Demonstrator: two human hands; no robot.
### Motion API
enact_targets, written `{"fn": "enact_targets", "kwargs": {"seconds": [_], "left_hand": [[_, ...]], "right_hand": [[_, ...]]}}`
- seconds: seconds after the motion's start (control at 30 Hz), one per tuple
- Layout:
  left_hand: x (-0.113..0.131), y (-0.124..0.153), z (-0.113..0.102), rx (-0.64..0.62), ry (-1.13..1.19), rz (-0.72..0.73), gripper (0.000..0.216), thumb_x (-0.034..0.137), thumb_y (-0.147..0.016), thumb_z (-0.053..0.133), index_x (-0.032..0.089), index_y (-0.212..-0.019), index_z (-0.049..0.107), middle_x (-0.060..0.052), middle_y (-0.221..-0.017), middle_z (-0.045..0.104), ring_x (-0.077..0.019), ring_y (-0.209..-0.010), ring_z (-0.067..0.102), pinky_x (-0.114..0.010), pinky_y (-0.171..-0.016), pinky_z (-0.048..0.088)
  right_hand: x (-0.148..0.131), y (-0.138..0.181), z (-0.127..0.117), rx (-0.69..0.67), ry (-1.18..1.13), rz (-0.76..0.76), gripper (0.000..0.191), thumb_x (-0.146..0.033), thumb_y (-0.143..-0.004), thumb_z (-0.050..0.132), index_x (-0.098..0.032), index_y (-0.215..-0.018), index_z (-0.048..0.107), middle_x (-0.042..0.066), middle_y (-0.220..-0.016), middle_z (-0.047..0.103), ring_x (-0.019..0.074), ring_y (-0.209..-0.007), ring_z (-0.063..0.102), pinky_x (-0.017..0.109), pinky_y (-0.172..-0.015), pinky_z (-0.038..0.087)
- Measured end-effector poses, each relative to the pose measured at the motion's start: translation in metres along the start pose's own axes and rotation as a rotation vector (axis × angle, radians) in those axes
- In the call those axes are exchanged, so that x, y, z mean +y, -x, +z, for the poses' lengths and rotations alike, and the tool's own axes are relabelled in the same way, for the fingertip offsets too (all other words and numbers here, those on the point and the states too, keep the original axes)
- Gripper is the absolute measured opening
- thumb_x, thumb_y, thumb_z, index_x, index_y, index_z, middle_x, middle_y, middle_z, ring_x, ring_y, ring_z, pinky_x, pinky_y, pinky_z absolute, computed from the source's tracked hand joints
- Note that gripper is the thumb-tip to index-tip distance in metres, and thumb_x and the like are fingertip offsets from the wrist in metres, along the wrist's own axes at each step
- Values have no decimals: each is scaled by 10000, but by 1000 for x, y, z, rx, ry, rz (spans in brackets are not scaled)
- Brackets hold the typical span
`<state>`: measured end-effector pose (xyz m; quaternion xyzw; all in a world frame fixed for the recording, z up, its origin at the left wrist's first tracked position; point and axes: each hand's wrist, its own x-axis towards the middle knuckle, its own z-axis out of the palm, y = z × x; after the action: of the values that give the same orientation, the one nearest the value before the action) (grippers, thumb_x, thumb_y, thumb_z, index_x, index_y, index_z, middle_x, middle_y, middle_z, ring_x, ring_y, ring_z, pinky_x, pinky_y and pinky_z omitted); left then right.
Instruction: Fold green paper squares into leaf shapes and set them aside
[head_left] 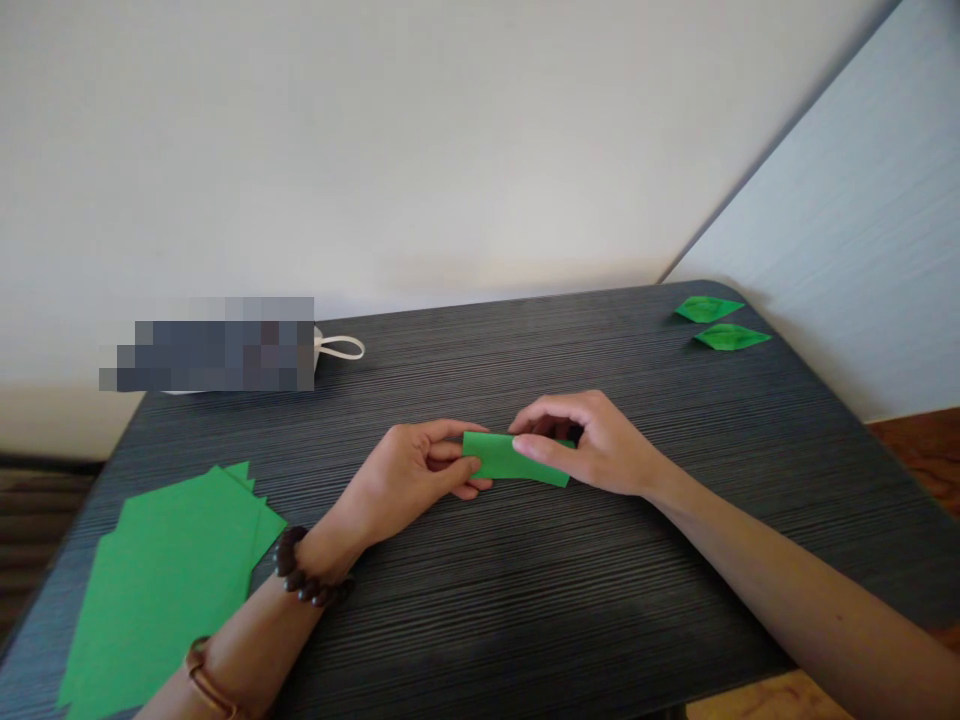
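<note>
A small folded strip of green paper (510,460) is held just above the middle of a dark striped table (570,590). My left hand (416,472) pinches its left end between thumb and fingers. My right hand (581,440) grips the right end, thumb lying along the top of the strip and fingers curled behind it. A beaded bracelet and a thin bangle sit on my left wrist.
A stack of green paper sheets (165,580) lies at the near left corner. Two folded green paper shapes (720,322) rest at the far right corner. A blurred object with a white loop (341,347) sits at the far left edge. Walls close in behind and to the right.
</note>
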<state>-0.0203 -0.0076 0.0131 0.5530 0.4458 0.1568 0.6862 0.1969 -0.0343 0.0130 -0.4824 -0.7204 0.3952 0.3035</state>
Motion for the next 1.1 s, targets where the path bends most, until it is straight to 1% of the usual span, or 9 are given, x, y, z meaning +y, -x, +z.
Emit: {"fn": "enact_targets", "kwargs": {"seconds": [0.1,0.23,0.4,0.77,0.97,1.1], "left_hand": [[-2,2,7,-32,-13,10,269,215,-779,635,140,-1036,610,-43,-797,740,-171,-773,703,-235,-681,570],[-2,4,13,-52,-6,0,220,199,-784,623,138,-995,620,-41,-817,739,-158,-773,701,-210,-667,562],[0,5,12,-57,-5,-15,193,186,-775,627,132,-960,625,-42,-795,738,-164,-765,701,-221,-664,562],[-4,2,10,-114,-26,-11,197,214,-793,609,138,-975,615,-30,-820,739,-149,-788,696,-210,-686,553],[-6,2,9,-123,-27,-21,236,221,-782,614,134,-1001,615,-24,-806,737,-146,-781,694,-216,-685,551],[-5,2,8,-146,-43,-28,203,219,-779,614,137,-964,623,-22,-796,734,-148,-784,692,-220,-685,549]], "right_hand": [[-2,0,4,38,54,-63,149,-297,-800,607,-165,-829,670,-1,-714,669,93,-613,582,196,-542,410],[-3,1,8,34,88,-99,108,-257,-786,615,-170,-830,661,-16,-712,649,81,-606,550,195,-554,390],[-3,2,8,16,124,-83,100,-261,-752,643,-173,-799,650,-29,-682,618,76,-591,517,195,-549,364],[1,3,12,21,140,-22,34,-203,-739,612,-172,-732,622,-37,-644,587,72,-570,496,193,-541,341],[1,3,11,-20,97,26,58,-222,-756,605,-171,-730,615,-37,-641,580,71,-574,498,193,-549,354],[-2,3,8,-58,73,41,67,-227,-763,604,-167,-739,622,-32,-649,581,76,-591,503,196,-568,369]]}}
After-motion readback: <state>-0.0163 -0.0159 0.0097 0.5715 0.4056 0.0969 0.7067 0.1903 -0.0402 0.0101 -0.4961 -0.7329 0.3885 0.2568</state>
